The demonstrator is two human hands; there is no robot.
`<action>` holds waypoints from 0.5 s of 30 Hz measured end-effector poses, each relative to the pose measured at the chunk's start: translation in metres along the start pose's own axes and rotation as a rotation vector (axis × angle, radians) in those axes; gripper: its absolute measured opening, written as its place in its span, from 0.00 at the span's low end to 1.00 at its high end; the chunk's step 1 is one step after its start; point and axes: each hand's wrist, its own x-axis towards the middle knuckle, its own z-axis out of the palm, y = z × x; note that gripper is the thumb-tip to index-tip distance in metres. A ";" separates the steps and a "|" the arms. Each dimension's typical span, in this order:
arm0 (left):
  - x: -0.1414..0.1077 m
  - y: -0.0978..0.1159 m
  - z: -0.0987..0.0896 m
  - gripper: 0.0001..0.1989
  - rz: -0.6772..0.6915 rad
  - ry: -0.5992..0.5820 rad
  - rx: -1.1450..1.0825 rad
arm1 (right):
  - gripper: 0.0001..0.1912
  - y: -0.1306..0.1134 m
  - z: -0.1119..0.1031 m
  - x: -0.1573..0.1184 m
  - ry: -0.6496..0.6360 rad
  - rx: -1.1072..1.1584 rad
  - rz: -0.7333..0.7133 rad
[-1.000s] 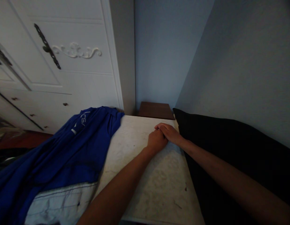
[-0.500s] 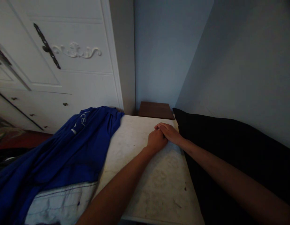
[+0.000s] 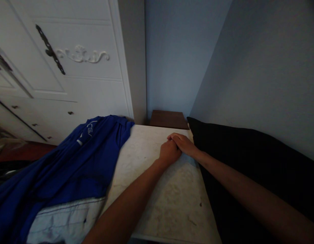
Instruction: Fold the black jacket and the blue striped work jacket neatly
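Hands are seen resting together on the pale marbled tabletop (image 3: pixel 159 200), near its far edge. The left hand (image 3: pixel 169 152) is curled into a loose fist, and the right hand (image 3: pixel 183 144) is laid over its knuckles with the fingers (image 3: pixel 173 137) draped flat; nothing is held by either. A blue garment (image 3: pixel 78 159) is spread over the left side of the tabletop, well apart from the hands, with much of it hanging past the edge. A black cushion (image 3: pixel 248 156) is propped just beside the right forearm, against the wall. The garment could probably be pulled off by its own overhanging weight if it were nudged by the left forearm. The cushion could be tipped onto the tabletop by a careless sweep of the right arm. A white cabinet (image 3: pixel 70 67) stands behind the garment
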 end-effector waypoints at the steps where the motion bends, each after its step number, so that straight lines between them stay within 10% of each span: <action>1: 0.000 0.000 0.000 0.20 -0.004 -0.003 0.001 | 0.17 0.000 0.000 0.000 -0.004 -0.003 -0.001; 15: 0.000 0.000 0.000 0.20 0.008 -0.008 0.000 | 0.17 0.000 0.001 0.000 0.008 0.002 0.001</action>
